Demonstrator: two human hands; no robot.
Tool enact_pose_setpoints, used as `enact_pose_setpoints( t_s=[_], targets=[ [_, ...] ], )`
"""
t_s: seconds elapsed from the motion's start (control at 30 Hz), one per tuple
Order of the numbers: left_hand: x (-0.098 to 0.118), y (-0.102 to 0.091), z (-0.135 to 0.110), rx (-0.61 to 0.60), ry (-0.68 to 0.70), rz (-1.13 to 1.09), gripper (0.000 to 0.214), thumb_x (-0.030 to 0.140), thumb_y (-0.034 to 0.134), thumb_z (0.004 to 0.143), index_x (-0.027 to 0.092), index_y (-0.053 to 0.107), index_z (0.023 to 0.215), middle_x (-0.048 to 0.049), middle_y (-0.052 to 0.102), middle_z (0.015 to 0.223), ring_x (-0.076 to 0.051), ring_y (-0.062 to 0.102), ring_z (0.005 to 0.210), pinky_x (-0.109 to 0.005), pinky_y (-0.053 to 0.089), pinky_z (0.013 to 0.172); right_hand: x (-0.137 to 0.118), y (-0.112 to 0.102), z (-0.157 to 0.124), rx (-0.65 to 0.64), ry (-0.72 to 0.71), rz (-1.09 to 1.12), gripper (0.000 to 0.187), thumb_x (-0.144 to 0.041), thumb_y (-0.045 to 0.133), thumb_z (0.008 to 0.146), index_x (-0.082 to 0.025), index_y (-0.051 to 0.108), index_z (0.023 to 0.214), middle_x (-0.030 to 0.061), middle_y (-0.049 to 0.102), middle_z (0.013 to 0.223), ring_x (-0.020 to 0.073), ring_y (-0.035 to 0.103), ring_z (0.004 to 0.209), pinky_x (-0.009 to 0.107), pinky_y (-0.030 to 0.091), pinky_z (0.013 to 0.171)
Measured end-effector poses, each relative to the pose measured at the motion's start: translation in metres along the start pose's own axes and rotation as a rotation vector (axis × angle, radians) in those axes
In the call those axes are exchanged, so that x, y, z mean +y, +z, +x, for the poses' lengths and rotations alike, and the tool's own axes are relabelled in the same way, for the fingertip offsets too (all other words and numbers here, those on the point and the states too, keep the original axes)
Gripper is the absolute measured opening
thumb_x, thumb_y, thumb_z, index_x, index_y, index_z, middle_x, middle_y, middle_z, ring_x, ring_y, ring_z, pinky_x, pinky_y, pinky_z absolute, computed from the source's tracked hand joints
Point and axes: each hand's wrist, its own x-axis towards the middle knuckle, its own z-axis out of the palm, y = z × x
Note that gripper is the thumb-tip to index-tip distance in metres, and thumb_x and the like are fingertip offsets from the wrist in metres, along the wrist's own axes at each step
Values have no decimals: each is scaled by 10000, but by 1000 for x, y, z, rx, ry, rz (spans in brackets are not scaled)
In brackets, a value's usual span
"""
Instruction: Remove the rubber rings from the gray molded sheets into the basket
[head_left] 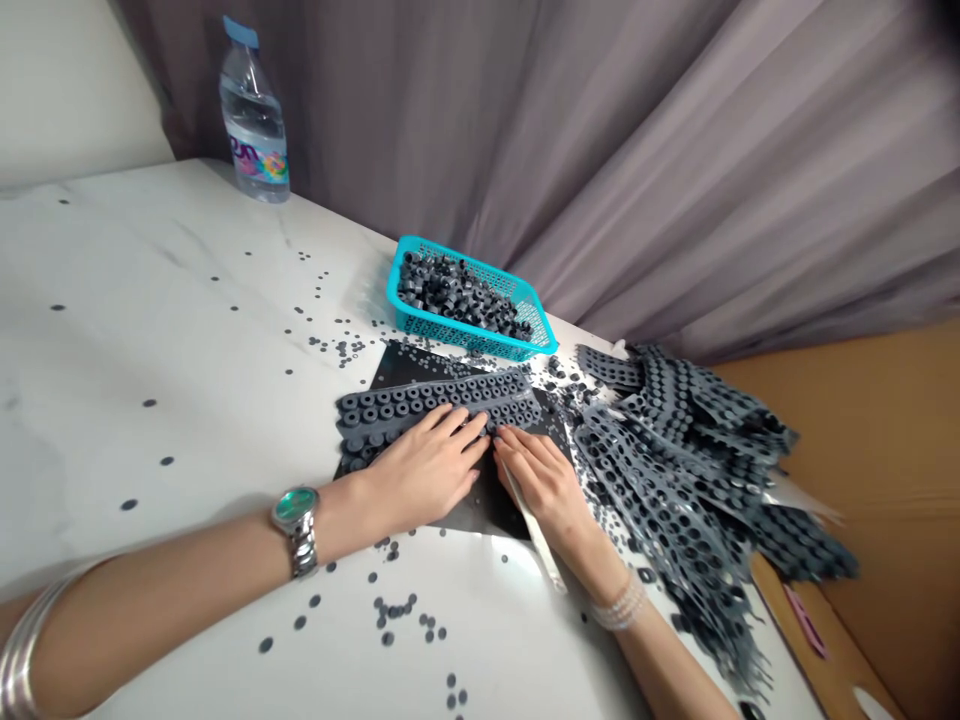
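Fingers (pixel 466 437) on grey ring-studded strip (pixel 420 405), probably rubber

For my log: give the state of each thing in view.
Left hand, pressing on the grey rubber strip
Right hand, holding pale flat tool, fingertips on strip
Grey rubber strip, lying on black mat, rings in place
Teal plastic basket, partly filled with loose rubber rings
Heap of punched strips, many holes empty
Water bottle, upright, capped, partly full

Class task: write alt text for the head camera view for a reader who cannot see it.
The left hand and right hand rest on a grey rubber strip on a black mat; a turquoise basket holds loose grey rings.
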Motion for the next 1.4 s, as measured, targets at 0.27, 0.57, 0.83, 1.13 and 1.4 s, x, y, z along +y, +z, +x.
enact_pose_setpoints(
  t_s=[0.27,0.57,0.83,1.13,1.4],
  targets=[
    [-1,-3,0,-18,9,-5,439,325,314,974,139,553,1293,-108,501,1420,-257,441,1271,-423,271,1084,5,1,1,-57,-6,9,215,-115,442,930,-147,582,1090,186,671,1168,263,632,1107,411,544,832],
    [-2,-3,0,-35,10,-37,437,311,317,979,106,537,1296,-132,470,1439,-296,425,1287,-442,291,1072,4,1,-3,-46,-81,-53,202,-78,462,917,-125,558,1088,198,668,1172,278,634,1091,419,534,823],
    [-1,-1,-1,-41,-2,-52,448,313,299,982,103,532,1301,-132,457,1451,-298,407,1305,-447,286,1078,4,-1,1,-77,-91,-72,208,-105,441,932,-122,590,1076,196,652,1203,273,607,1131,419,522,842],
    [-2,-1,1,-43,-2,-77,444,319,326,971,111,536,1304,-121,489,1424,-279,421,1284,-421,296,1063,12,0,5,-54,19,-58,234,-98,395,945,-89,583,1086,229,648,1154,289,584,1137,446,525,897],
    [-4,-1,-1,-36,-5,-85,451,339,335,971,126,526,1319,-116,478,1436,-267,413,1291,-411,283,1060,4,-4,-1,20,29,96,192,-115,459,936,-171,524,1109,182,656,1177,254,622,1114,406,552,840]
  ],
)
